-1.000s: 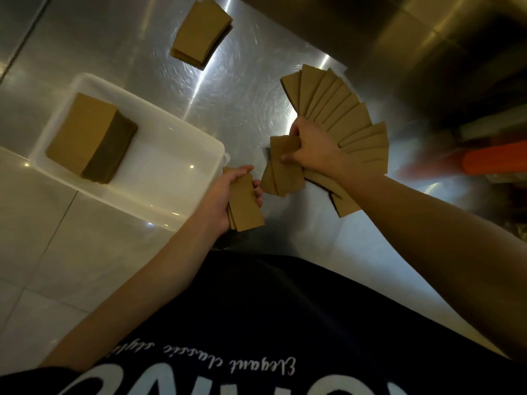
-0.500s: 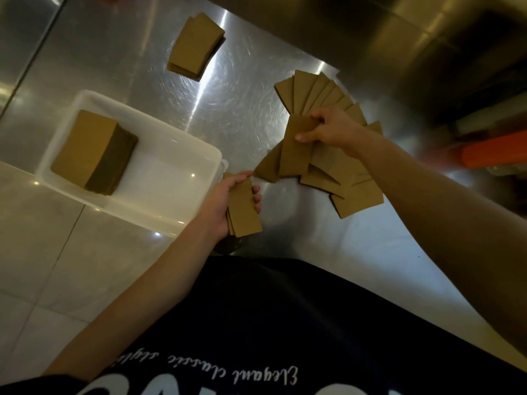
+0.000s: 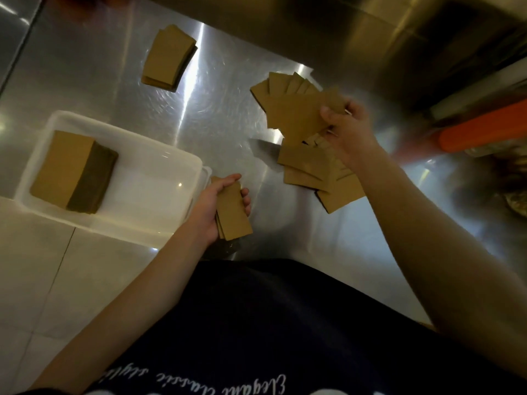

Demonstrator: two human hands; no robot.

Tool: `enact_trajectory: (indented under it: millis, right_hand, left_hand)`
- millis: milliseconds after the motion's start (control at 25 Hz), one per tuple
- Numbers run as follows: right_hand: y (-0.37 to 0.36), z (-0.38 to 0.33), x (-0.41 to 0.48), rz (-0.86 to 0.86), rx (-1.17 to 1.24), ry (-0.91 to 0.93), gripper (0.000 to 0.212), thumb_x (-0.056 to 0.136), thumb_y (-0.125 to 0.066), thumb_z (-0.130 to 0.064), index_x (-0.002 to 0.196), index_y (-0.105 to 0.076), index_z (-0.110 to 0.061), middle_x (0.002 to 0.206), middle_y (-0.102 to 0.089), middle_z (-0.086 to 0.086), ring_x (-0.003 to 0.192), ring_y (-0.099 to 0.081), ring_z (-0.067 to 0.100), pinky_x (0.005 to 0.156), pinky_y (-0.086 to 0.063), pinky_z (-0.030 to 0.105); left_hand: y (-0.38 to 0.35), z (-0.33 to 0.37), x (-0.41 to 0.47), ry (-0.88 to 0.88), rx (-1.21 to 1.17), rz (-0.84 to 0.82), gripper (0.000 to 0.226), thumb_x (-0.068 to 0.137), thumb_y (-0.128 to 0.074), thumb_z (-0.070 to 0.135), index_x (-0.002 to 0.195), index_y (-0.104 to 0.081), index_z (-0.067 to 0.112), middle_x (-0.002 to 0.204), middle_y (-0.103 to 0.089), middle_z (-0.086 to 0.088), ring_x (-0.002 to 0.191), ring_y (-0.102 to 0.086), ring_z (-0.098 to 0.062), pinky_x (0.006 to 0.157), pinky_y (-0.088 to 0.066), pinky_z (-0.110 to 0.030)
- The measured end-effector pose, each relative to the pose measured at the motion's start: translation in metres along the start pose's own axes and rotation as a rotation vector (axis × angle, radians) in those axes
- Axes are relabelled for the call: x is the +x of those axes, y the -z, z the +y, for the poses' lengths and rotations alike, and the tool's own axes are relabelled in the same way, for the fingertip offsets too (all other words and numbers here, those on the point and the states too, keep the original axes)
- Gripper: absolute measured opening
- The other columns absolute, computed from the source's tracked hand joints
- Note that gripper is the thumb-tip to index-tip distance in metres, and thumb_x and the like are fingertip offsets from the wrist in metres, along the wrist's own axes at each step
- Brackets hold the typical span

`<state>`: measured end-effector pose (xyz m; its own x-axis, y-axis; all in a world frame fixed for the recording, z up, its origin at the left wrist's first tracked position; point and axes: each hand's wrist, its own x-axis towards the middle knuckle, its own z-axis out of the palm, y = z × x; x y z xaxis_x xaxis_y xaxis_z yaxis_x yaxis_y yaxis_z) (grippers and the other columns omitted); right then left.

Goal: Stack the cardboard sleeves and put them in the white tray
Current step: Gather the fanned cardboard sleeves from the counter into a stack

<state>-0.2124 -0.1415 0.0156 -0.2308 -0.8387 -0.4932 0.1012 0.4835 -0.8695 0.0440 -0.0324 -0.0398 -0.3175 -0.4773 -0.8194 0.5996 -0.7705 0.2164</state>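
Cardboard sleeves [image 3: 306,163], flat tan pieces with slightly curved long edges, lie fanned and overlapping on the brushed steel surface [image 3: 216,118], which shows swirled scratches and bright glare streaks. The right hand [image 3: 346,129] is closed on one sleeve [image 3: 299,116], pinching it by its end above the fan so the flat piece sticks out to the left. The left hand [image 3: 212,206] is curled around a small stack [image 3: 232,210] of a few sleeves, thumb on top and fingertips showing along the far edge, just beside the corner of the white tray [image 3: 159,178]. That tray is a translucent white plastic box with rounded corners; a thick squared block of sleeves [image 3: 72,171] sits in its left part, its side dark and finely layered. A thinner loose pile [image 3: 169,59] rests on the steel farther back, well apart from the tray
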Motion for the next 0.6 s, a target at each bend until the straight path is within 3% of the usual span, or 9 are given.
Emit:
enact_trajectory:
  millis: [120, 240, 320, 440, 520, 600]
  right_hand:
    - [0.021, 0.028, -0.02, 0.18, 0.142, -0.1, 0.037, 0.084, -0.07, -0.004, 0.118, -0.06, 0.004, 0.117, -0.064, 0.023, 0.109, -0.063, 0.041, 0.089, -0.056, 0.048]
    - [0.018, 0.063, -0.043, 0.303, -0.01, -0.189, 0.037, 0.08, -0.075, -0.009, 0.115, -0.063, -0.008, 0.11, -0.068, 0.009, 0.103, -0.066, 0.029, 0.086, -0.057, 0.045]
    - [0.01, 0.08, -0.047, 0.37, -0.13, -0.218, 0.038, 0.078, -0.077, -0.012, 0.111, -0.06, -0.012, 0.112, -0.066, 0.008, 0.105, -0.064, 0.028, 0.09, -0.055, 0.047]
    - [0.002, 0.093, -0.047, 0.453, -0.369, -0.237, 0.059, 0.078, -0.077, -0.022, 0.128, -0.049, -0.011, 0.119, -0.059, 0.006, 0.104, -0.059, 0.022, 0.088, -0.053, 0.038]
    - [-0.001, 0.095, -0.046, 0.465, -0.459, -0.204, 0.055, 0.08, -0.075, -0.022, 0.127, -0.047, -0.015, 0.112, -0.056, 0.002, 0.1, -0.057, 0.02, 0.084, -0.053, 0.035]
    - [-0.001, 0.093, -0.043, 0.465, -0.452, -0.196, 0.043, 0.08, -0.072, -0.016, 0.114, -0.047, -0.021, 0.1, -0.054, -0.002, 0.095, -0.06, 0.022, 0.078, -0.056, 0.036]
  left_hand:
    - [-0.003, 0.0, 0.003, -0.002, 0.0, -0.002, 0.034, 0.086, -0.066, 0.023, 0.119, -0.064, 0.017, 0.083, -0.069, -0.012, 0.07, -0.066, -0.024, 0.065, -0.058, -0.035]
    - [-0.008, 0.001, 0.008, 0.01, 0.011, -0.008, 0.034, 0.084, -0.067, 0.023, 0.117, -0.063, 0.017, 0.082, -0.069, -0.012, 0.069, -0.066, -0.024, 0.064, -0.057, -0.035]
    - [-0.009, 0.002, 0.009, 0.014, 0.033, -0.003, 0.035, 0.083, -0.068, 0.023, 0.118, -0.063, 0.017, 0.083, -0.069, -0.012, 0.071, -0.066, -0.024, 0.065, -0.057, -0.035]
    - [-0.011, 0.004, 0.011, 0.025, 0.059, 0.002, 0.037, 0.083, -0.068, 0.024, 0.119, -0.063, 0.018, 0.084, -0.069, -0.012, 0.072, -0.066, -0.024, 0.066, -0.057, -0.036]
    - [-0.012, 0.007, 0.011, 0.03, 0.064, 0.005, 0.037, 0.083, -0.068, 0.024, 0.12, -0.064, 0.019, 0.084, -0.07, -0.011, 0.072, -0.067, -0.023, 0.065, -0.057, -0.036]
    - [-0.011, 0.009, 0.012, 0.031, 0.066, 0.0, 0.037, 0.083, -0.068, 0.024, 0.12, -0.064, 0.019, 0.084, -0.07, -0.011, 0.073, -0.067, -0.023, 0.066, -0.057, -0.036]
